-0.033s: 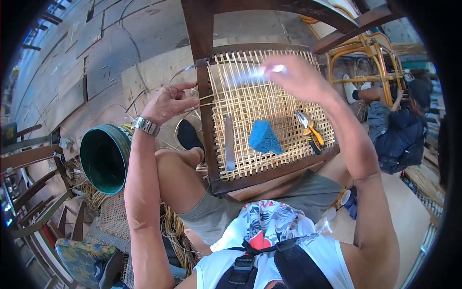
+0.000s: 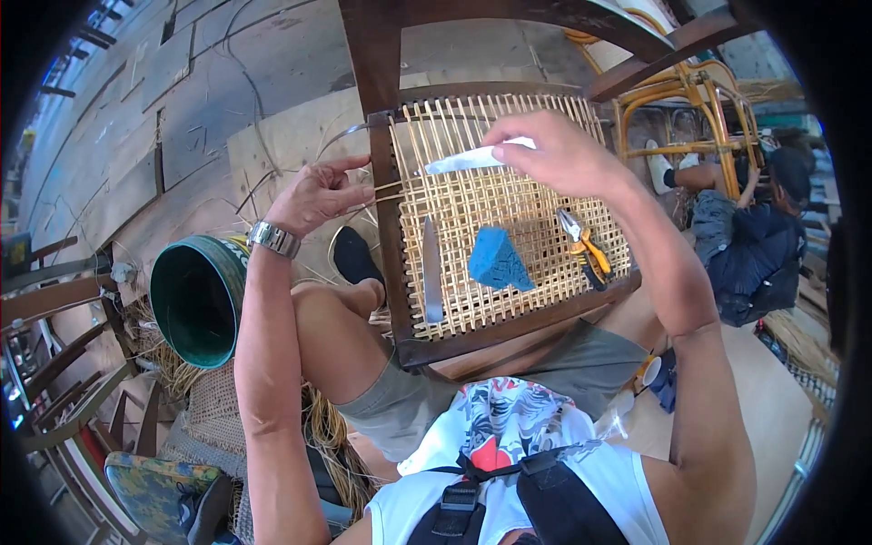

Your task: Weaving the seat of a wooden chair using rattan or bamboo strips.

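Note:
A wooden chair seat (image 2: 385,263) with a light cane lattice (image 2: 536,218) lies before me. At its left rail, my left hand (image 2: 320,193) is closed, thumb and fingers pinching a thin cane strand (image 2: 389,189) that runs into the weave. Over the far part of the lattice, my right hand (image 2: 554,150) grips a flat, whitish, pointed tool (image 2: 465,160), its tip toward the left rail. Its exact kind is unclear. On the lattice lie a knife blade (image 2: 431,272), a blue foam-like block (image 2: 498,259) and yellow-handled pliers (image 2: 584,247).
A dark green bucket (image 2: 193,300) lies tipped beside my left forearm. Chair legs and rails (image 2: 372,54) rise at the far side. Another person (image 2: 749,236) sits at the right by a rattan chair (image 2: 708,109). Loose cane strands (image 2: 331,436) hang at lower left.
My right hand and the whitish tool have come slightly nearer to me, and the motion blur on them is gone. The left hand holds its place.

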Available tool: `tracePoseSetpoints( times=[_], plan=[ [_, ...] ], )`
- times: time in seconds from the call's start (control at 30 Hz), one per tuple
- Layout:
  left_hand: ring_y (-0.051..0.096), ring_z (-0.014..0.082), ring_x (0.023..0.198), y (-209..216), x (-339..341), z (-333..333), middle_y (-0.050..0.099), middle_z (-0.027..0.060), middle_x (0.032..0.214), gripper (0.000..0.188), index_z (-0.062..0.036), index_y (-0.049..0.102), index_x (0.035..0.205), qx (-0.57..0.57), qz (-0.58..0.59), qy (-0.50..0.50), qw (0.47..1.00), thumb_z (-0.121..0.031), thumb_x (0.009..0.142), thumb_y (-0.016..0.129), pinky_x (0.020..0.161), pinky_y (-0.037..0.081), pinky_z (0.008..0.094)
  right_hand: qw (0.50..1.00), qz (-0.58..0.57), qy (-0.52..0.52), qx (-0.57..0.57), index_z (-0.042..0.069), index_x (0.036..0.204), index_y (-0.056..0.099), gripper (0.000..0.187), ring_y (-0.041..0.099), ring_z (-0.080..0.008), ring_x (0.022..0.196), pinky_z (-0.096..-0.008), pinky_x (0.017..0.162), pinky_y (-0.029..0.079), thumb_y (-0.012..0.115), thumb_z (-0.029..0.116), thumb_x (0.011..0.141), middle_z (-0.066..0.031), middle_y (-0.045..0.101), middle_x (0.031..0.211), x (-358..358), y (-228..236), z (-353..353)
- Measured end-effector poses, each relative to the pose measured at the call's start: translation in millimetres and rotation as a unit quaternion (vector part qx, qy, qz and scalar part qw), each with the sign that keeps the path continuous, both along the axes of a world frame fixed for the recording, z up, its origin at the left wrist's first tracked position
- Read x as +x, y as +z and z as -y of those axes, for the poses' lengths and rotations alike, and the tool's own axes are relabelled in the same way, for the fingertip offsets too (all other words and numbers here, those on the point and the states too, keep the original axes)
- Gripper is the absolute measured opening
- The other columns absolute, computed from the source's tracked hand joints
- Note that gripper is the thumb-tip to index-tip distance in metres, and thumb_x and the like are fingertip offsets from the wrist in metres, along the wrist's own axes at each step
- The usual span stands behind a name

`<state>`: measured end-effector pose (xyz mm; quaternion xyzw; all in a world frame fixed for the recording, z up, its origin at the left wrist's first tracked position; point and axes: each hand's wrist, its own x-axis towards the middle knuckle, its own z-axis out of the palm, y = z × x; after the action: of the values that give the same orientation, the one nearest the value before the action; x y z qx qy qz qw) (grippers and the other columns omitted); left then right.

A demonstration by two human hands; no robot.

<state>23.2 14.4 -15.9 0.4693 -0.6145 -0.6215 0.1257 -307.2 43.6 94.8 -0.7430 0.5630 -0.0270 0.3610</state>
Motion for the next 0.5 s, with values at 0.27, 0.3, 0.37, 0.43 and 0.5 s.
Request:
tracePoseSetpoints(
  times=[0.27,0.3,0.37,0.43,0.5],
  plan=[
    [0.045,0.0040,0.062,-11,5,0,0.051,-0.0075,0.069,0.062,-0.0051,0.059,0.140,-0.035,0.004,-0.008,0.999,-0.030,0.087,0.081,0.057,0.037,0.0232,0.973,0.047,-0.159,-0.161,0.003,0.118,0.068,0.026,0.057,-0.0098,0.067,-0.0290,0.062,0.047,0.057,0.020,0.102,-0.0024,0.064,0.078,11,3,1],
    [0.045,0.0038,0.062,-12,7,0,0.052,-0.0073,0.070,0.061,-0.0019,0.058,0.139,-0.045,0.012,-0.011,0.999,-0.025,0.088,0.080,0.056,0.036,0.0230,0.973,0.068,-0.182,-0.121,0.004,0.117,0.068,0.025,0.058,-0.0088,0.068,-0.0270,0.063,0.048,0.057,0.019,0.102,-0.0019,0.064,0.078,13,10,-2],
    [0.044,0.0039,0.062,-18,2,0,0.051,-0.0077,0.070,0.061,-0.0021,0.058,0.139,-0.037,-0.015,-0.010,0.999,-0.025,0.087,0.080,0.056,0.036,0.0236,0.959,0.069,-0.209,-0.176,0.004,0.117,0.068,0.024,0.058,-0.0083,0.067,-0.0266,0.061,0.047,0.057,0.018,0.101,-0.0018,0.064,0.078,-1,17,3],
    [0.044,0.0040,0.061,-19,0,-2,0.050,-0.0082,0.069,0.062,-0.0024,0.058,0.139,-0.030,-0.037,-0.009,0.999,-0.026,0.087,0.080,0.056,0.036,0.0242,0.927,0.101,-0.216,-0.290,0.004,0.117,0.068,0.024,0.058,-0.0073,0.065,-0.0256,0.058,0.047,0.058,0.018,0.100,-0.0023,0.065,0.080,-15,15,13],
    [0.043,0.0042,0.060,-14,2,-2,0.048,-0.0087,0.068,0.061,-0.0043,0.058,0.139,-0.020,-0.044,-0.006,0.999,-0.026,0.087,0.081,0.056,0.035,0.0252,0.945,0.090,-0.221,-0.224,0.005,0.118,0.068,0.024,0.059,-0.0080,0.066,-0.0259,0.059,0.047,0.059,0.018,0.100,-0.0030,0.066,0.080,-12,5,6]
  ],
)
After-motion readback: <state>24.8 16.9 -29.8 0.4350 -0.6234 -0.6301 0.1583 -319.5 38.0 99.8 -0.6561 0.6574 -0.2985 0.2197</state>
